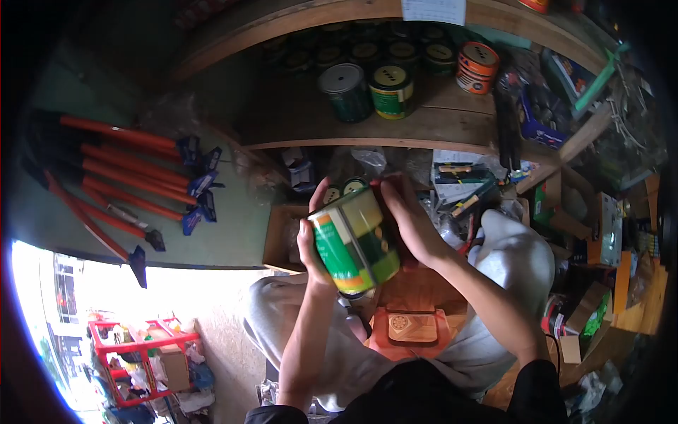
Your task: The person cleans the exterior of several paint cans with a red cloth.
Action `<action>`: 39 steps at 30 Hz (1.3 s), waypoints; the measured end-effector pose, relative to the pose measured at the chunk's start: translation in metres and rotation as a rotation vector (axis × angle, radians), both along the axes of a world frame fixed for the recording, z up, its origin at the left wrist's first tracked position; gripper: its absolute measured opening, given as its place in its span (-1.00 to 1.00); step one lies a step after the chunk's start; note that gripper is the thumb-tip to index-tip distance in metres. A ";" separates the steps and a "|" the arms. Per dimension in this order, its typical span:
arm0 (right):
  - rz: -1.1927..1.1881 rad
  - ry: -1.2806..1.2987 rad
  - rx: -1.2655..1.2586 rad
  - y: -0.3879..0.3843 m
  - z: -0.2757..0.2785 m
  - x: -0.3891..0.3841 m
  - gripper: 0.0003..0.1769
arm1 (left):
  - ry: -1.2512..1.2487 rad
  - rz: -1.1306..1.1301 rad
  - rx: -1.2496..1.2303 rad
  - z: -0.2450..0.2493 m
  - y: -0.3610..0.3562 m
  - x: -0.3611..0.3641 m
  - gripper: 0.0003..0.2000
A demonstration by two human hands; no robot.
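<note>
Can (pixel 355 244) before shelf (pixel 452 120) of tins (pixel 392 92)

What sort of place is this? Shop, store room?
Probably a small hardware or paint shop: tins lined on a wooden shelf, a stack of red-handled tools to the left, boxed goods packed at the right. The left hand and right hand hold a green tin.

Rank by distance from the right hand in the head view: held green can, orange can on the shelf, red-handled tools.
1. green can, in the right hand.
2. orange can, on the shelf above.
3. red-handled tools, far left.
</note>
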State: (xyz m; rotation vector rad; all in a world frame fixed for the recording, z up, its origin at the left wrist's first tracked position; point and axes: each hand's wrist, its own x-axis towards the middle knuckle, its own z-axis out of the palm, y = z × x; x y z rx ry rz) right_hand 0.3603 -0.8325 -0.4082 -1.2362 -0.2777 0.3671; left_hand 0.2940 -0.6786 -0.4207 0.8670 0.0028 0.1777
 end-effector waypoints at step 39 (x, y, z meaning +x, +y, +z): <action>0.169 0.396 0.289 -0.005 0.008 -0.004 -0.56 | 0.050 0.064 -0.010 -0.009 0.009 -0.003 -0.15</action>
